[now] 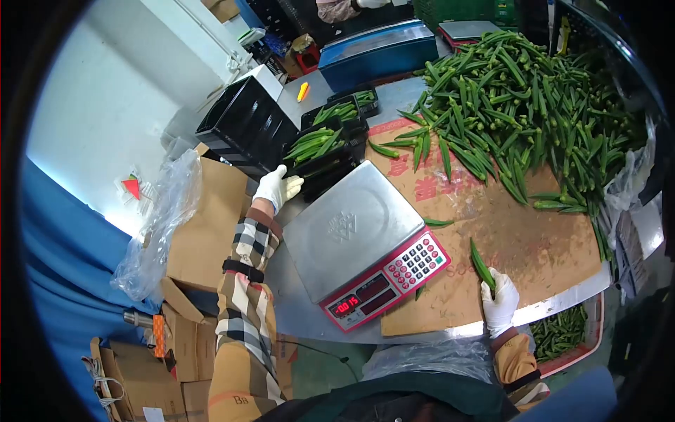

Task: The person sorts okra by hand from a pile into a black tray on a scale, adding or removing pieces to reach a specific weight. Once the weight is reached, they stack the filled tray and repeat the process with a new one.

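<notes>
My left hand (279, 188), in a white glove, reaches to the near edge of the black trays with its fingers apart and nothing in them. Okra pods (314, 145) fill the closest loaded black tray (346, 157). In my right hand (500, 304), also gloved, one okra pod (481, 263) is pinched and points away from me over the cardboard. Between my hands sits a digital scale (355, 232) with a bare steel plate; its red display (346, 306) reads -0.015. A single loose okra pod (437, 223) lies beside the scale.
A big okra heap (520, 105) covers the back right of the cardboard sheet (492, 232). Stacked black trays (246, 126) stand at the left, near a yellow cutter (303, 91). Below the table's right edge is a crate (598, 330) of okra. Another person's gloved hand (371, 3) shows at the top.
</notes>
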`<state>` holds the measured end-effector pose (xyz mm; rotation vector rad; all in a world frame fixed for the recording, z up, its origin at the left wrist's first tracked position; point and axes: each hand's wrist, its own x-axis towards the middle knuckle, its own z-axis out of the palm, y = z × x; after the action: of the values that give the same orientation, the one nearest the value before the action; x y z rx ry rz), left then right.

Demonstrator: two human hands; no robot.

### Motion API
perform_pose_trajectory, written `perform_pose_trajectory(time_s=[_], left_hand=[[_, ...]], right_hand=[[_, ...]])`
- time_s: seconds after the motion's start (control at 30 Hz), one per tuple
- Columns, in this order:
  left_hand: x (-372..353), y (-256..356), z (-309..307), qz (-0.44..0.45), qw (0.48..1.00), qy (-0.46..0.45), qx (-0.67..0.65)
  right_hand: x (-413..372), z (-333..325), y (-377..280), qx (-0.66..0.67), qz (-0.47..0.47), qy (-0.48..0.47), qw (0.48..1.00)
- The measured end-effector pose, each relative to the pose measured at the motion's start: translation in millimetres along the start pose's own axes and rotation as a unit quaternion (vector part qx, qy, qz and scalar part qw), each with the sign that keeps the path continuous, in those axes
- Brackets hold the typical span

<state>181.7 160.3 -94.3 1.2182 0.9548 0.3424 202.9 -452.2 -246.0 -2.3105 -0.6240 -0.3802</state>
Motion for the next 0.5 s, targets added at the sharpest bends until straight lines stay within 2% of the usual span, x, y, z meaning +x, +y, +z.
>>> perform_pose_trajectory(time_s=[0.03, 0.17, 0.2, 0.27, 0.3, 0.33, 0.43, 0.5], left_hand=[[2, 3, 0, -0.055, 0.989, -0.020, -0.134], [-30, -2, 34, -0.022, 0.943, 0.053, -0.327], [-34, -10, 38, -0.010, 0.941, 0.045, -0.334], [-58, -12, 65, -0.042, 0.926, 0.086, -0.366], [-55, -15, 60, -0.094, 0.926, 0.001, -0.367], [-49, -17, 60, -0.163, 0.911, 0.000, -0.378], [-42, -22, 71, -0.084, 0.938, -0.031, -0.334], [-34, -18, 78, -0.076, 0.940, -0.016, -0.331]], right_hand=[[0, 2, 2, 0.001, -0.005, 0.005, 1.000], [-1, 2, 1, 0.000, 0.004, -0.007, 1.000], [-1, 2, 2, 0.000, 0.001, -0.005, 1.000], [0, 1, 1, -0.002, -0.001, -0.005, 1.000], [1, 0, -1, -0.005, -0.002, -0.008, 1.000], [1, -1, -1, -0.007, -0.002, -0.010, 1.000], [0, 1, 1, 0.003, -0.004, -0.002, 1.000], [0, 1, 0, 0.005, 0.001, -0.007, 1.000]])
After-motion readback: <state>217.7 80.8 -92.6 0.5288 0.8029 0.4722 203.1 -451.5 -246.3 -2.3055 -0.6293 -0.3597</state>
